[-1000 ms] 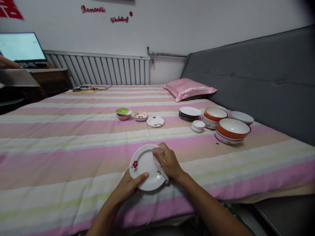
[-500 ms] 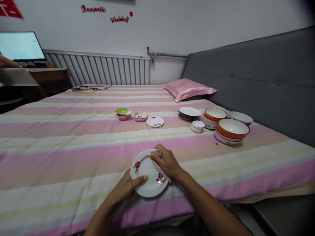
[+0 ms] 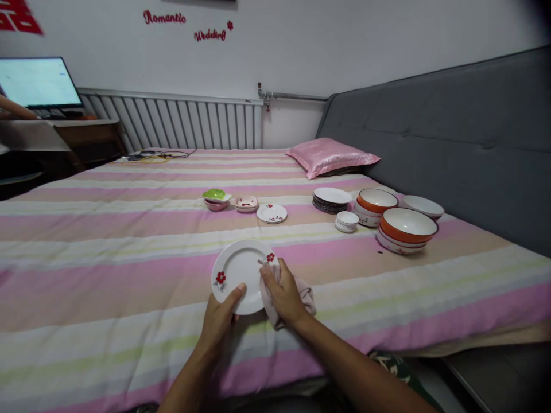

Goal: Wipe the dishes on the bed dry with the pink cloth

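Observation:
A white plate (image 3: 245, 267) with red flowers on its rim is held up tilted over the near part of the bed. My left hand (image 3: 221, 315) grips its lower left edge, thumb lying on the face and fingers underneath. At the right rim, my right hand (image 3: 284, 292) is closed on a pale pink cloth (image 3: 272, 304), which is folded over the plate's edge. Part of the cloth hangs out behind the wrist. Farther off, another flowered plate (image 3: 271, 214) lies flat on the bedcover.
Pink square dishes (image 3: 247, 203) and a green leaf-shaped dish (image 3: 216, 195) sit left of the flat plate. To the right stand stacked plates (image 3: 331, 196), small white dishes (image 3: 346, 221) and orange bowls (image 3: 408, 226). A pink pillow (image 3: 331, 156) lies near the grey headboard (image 3: 439, 132).
Both hands have shifted the plate up and slightly left, and it has been turned. The cloth has moved onto the right rim, with more of it showing.

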A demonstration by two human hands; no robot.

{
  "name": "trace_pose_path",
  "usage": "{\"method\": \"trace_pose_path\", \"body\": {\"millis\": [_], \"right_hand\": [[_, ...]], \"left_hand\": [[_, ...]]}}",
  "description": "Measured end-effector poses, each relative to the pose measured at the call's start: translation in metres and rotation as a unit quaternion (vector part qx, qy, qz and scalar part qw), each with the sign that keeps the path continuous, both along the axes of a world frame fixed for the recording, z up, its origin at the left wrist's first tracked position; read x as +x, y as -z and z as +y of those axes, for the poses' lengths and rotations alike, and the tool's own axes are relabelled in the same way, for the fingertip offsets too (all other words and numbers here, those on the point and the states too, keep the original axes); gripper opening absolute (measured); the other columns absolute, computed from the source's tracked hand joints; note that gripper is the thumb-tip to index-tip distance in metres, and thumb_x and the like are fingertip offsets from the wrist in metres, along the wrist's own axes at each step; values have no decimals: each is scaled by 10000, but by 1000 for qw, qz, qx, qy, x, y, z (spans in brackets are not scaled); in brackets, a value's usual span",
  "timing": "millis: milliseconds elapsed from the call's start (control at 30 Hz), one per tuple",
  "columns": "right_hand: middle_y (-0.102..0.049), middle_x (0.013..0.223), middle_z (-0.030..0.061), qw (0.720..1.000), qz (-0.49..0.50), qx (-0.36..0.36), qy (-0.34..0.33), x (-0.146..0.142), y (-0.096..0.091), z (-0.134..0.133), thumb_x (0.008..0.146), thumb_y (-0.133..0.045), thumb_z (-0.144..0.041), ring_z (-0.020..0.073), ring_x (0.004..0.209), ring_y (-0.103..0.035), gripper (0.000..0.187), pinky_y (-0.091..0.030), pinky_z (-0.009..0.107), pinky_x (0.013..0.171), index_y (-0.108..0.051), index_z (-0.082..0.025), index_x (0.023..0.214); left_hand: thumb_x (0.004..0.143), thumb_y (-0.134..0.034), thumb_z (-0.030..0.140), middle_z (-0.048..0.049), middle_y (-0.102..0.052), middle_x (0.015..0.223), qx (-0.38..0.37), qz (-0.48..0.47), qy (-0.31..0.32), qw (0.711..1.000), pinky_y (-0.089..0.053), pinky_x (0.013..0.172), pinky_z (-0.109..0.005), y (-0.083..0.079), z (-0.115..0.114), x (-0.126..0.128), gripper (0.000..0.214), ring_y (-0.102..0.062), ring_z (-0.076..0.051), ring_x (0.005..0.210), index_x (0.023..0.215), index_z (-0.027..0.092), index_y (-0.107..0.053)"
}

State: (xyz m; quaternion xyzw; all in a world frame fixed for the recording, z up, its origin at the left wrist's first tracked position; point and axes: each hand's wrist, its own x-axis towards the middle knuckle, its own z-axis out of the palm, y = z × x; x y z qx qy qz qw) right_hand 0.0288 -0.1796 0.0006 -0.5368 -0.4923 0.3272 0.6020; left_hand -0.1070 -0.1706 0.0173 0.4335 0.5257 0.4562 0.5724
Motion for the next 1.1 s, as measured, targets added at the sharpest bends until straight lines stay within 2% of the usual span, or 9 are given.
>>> {"method": "trace_pose_path", "body": {"millis": [133,300,500,633,767,1100], "right_hand": [[-629,919,44,999,14,-1,-47,-3,1,-3,848,-509,-419,187,826,-576,312,-443,313,768,-487,-215,1083],[-625,1032,60,993,45,-1,-109,-1,-1,-3,847,-517,-428,198,965,-570,344,-425,347,879,-480,-219,1117],[-612,1019,49,984,93,-26,-153,1,-1,0,821,-548,-458,188,987,-567,345,-428,338,891,-486,-216,1060],[-608,850,11,981,147,-52,-117,5,-3,3,765,-604,-474,165,797,-587,340,-474,291,738,-483,-211,942],[-569,724,-21,985,154,-60,-44,14,-8,7,690,-678,-469,138,656,-540,381,-453,253,621,-490,-195,877],[-611,709,3,980,192,-45,-1,31,-19,9,600,-749,-436,142,627,-540,381,-458,272,593,-581,-157,797]], "left_hand": [[597,-741,384,38,-566,538,-5,-43,-31,999,-281,328,-173,-4,0,1,392,-415,-74,395,856,140,-576],[596,-746,362,10,-636,646,-6,-68,-38,997,-319,351,-172,-5,1,1,445,-488,-82,446,946,135,-593],[611,-738,341,50,-571,546,19,-85,-45,995,-304,353,-176,-6,0,2,352,-417,-61,398,843,140,-567],[626,-710,385,75,-466,414,12,-52,-46,997,-265,331,-188,-8,2,0,308,-343,-61,340,737,157,-535],[604,-720,392,58,-504,463,14,-29,-41,999,-275,329,-189,-8,3,-3,327,-369,-67,361,753,160,-544],[625,-701,421,15,-538,527,27,48,50,997,-319,340,-200,-9,1,-6,346,-425,-98,411,783,140,-575]]}}
